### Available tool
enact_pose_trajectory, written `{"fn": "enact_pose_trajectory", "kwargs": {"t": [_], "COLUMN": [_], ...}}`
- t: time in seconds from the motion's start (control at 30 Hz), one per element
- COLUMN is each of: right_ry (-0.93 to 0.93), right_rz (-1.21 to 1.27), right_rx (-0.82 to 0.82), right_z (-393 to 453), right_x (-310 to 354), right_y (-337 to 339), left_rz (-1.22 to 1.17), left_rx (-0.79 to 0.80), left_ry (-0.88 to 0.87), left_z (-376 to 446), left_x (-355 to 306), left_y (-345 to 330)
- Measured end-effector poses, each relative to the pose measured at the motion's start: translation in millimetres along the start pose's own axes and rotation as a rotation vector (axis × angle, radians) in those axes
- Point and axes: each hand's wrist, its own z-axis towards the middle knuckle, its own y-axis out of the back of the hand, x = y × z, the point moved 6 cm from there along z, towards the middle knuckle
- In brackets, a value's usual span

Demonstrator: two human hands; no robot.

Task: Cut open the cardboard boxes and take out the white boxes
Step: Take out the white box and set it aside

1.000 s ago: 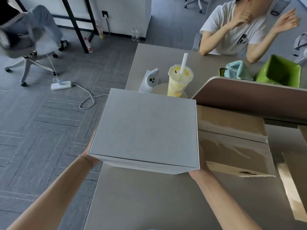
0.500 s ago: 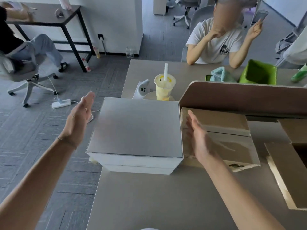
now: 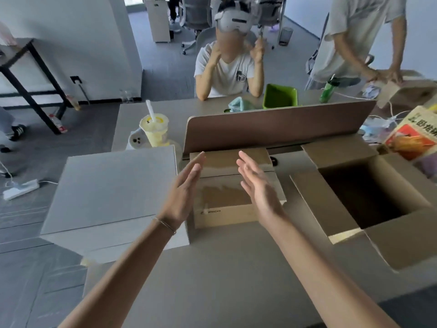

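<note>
Two white boxes (image 3: 111, 188) lie stacked at the table's left edge, partly overhanging it. To their right sits a taped, closed cardboard box (image 3: 227, 204) printed with PICO. My left hand (image 3: 183, 191) and my right hand (image 3: 259, 185) hover above that closed box, fingers straight, palms facing each other, holding nothing. Further right stands a large cardboard box (image 3: 369, 200) with its flaps open and a dark inside.
A brown divider panel (image 3: 272, 124) runs behind the boxes. A yellow drink cup with a straw (image 3: 155, 131) and a small white device (image 3: 137, 140) stand behind the white boxes. A seated person and a standing person are across the table, with a green container (image 3: 280, 95).
I set the white box on the stack at the table's left edge and let go. Both hands moved right and now hover over the taped cardboard box.
</note>
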Motion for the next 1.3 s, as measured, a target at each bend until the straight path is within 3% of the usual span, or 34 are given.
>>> {"fn": "enact_pose_trajectory", "kwargs": {"t": [0.6, 1.0, 1.3], "right_ry": [-0.147, -0.208, -0.258], "right_rz": [-0.056, -0.135, -0.159], "right_rx": [0.037, -0.055, -0.124], "right_z": [15, 21, 23], "right_x": [-26, -33, -34], "right_y": [324, 407, 495], "left_rz": [0.047, 0.123, 0.154], "left_rx": [-0.157, -0.219, -0.424], "left_ry": [0.247, 0.376, 0.458], "left_z": [39, 57, 65], "left_x": [77, 125, 137], "left_y": [-307, -354, -366]}}
